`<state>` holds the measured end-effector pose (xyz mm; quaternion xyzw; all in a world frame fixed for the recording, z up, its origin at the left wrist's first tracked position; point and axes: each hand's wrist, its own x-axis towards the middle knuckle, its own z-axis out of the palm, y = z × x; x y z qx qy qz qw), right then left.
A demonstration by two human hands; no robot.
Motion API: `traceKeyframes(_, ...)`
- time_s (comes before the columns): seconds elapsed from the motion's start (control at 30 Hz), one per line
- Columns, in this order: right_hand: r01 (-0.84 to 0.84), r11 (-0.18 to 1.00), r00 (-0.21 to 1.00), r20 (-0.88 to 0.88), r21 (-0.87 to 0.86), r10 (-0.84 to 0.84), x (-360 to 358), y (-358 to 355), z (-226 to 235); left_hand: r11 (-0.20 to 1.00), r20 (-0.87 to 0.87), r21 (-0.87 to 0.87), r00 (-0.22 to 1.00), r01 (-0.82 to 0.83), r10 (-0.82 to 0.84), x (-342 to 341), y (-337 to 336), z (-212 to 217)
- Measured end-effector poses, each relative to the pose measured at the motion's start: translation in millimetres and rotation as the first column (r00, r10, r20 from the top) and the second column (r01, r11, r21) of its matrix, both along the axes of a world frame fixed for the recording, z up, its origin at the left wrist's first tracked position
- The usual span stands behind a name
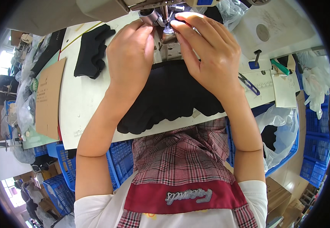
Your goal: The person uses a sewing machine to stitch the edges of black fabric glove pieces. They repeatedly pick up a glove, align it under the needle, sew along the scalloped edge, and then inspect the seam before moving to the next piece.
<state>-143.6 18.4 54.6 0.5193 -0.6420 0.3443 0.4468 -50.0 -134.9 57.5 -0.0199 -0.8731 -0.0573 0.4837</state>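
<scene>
Both my hands are raised at the needle area of a sewing machine point(165, 15). My left hand point(131, 49) is closed on the left side of the needle, its fingertips drawn together beside a metal cylinder. Opposite it, my right hand point(212, 47) has its thumb and fingers bent in close to the needle and presser foot. Whatever lies between the fingertips is too small to make out. Under my wrists a black fabric piece point(168, 95) with a wavy near edge lies on the white table point(83, 114), hanging slightly toward my lap.
Another black wavy-edged fabric piece point(91, 49) lies at the left. Thread snips point(249, 84) rest right of my right wrist, near a green-handled tool point(280, 67). A cardboard sheet point(50, 98) stands at the left edge. Blue crates point(120, 161) sit below the table.
</scene>
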Motion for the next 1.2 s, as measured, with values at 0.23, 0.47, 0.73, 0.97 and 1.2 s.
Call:
traceKeyframes(0.23,-0.007,0.999,0.998,-0.066,-0.033,0.005,-6,-2,-3,0.955,-0.049,0.272,0.993,0.121,-0.112,19,0,-6)
traceKeyframes(0.47,-0.016,0.999,0.998,-0.055,-0.035,0.015,-4,-3,-4,0.553,0.48,0.804,0.788,-0.219,-0.386,33,-21,-8)
traceKeyframes(0.73,-0.057,0.998,0.998,0.038,0.028,0.056,2,3,-1,-0.3,-0.287,0.943,0.814,0.146,-0.505,-33,-49,-17)
traceKeyframes(0.97,-0.114,0.978,0.944,0.327,0.175,0.052,31,49,16,0.101,-0.305,0.939,0.932,0.328,-0.194,38,-89,7)
traceKeyframes(1.2,-0.338,0.904,0.887,0.409,0.26,0.214,70,18,26,0.058,-0.241,0.968,0.968,0.245,-0.072,139,-20,-11)
